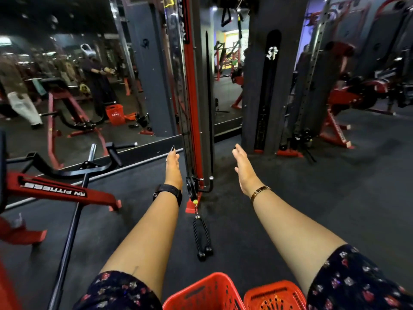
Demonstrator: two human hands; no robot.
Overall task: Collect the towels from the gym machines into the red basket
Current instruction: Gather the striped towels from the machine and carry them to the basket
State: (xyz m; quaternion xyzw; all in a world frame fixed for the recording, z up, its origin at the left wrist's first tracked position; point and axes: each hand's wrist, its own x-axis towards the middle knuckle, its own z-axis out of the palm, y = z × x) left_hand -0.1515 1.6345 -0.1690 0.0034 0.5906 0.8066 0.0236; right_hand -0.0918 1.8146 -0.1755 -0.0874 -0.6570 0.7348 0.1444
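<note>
Both my arms reach straight ahead over the dark gym floor. My left hand (173, 167) is flat with fingers together and holds nothing; a black watch sits on its wrist. My right hand (243, 166) is also flat and empty, with a gold bracelet on the wrist. A red basket (201, 291) stands at the bottom edge between my arms, and a second red plastic piece (274, 295) lies beside it on the right. No towel shows on the machines near me.
A red cable-machine column (193, 108) stands right ahead, with a black rope handle (202, 238) on the floor. A red and black machine with a long bar (73, 218) fills the left. A wall mirror (89, 86) reflects the gym. More machines (339, 113) stand right.
</note>
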